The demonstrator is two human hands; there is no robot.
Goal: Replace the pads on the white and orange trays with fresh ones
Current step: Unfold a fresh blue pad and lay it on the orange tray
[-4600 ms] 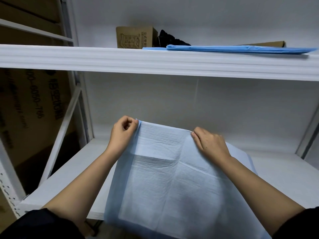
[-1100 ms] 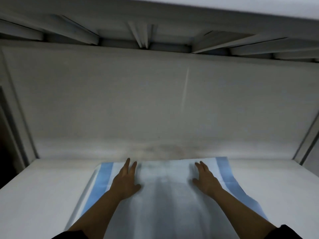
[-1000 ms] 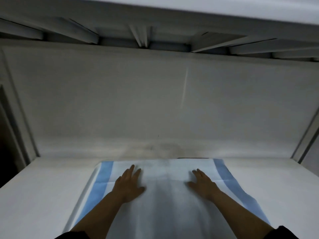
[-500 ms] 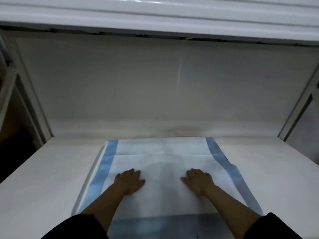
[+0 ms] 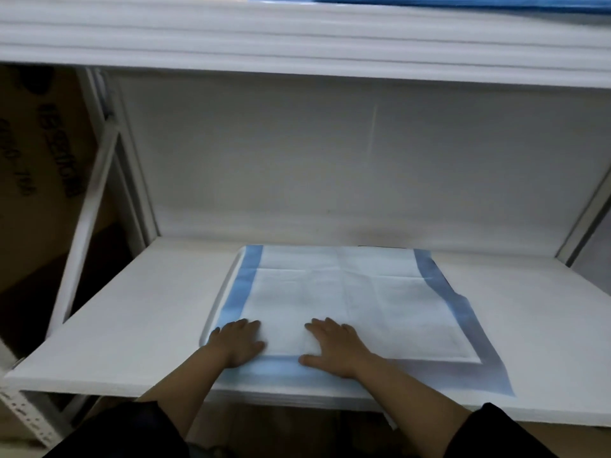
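Now the pad (image 5: 350, 302), white in the middle with a blue border, lies spread flat on the lower shelf (image 5: 132, 325) of a white rack, its far edge near the back wall and its near edge close to the shelf's front lip. Fold creases cross it. Along its left side a pale raised rim shows just beside the blue border; whether that is a tray under the pad I cannot tell.

Both hands rest palm-down on the pad's near part, fingers straight and flat, gripping nothing. The left hand (image 5: 236, 345) sits at the near left corner, its outer fingers over the blue border. The right hand (image 5: 334, 347) lies just beside it toward the middle, thumb on the near blue strip. Dark sleeves (image 5: 496, 431) cover both upper forearms.

Above, the upper shelf (image 5: 297, 41) carries more blue sheets (image 5: 463, 1) at the frame's top edge. Left of the rack stands a brown carton (image 5: 36, 180) with dark print.
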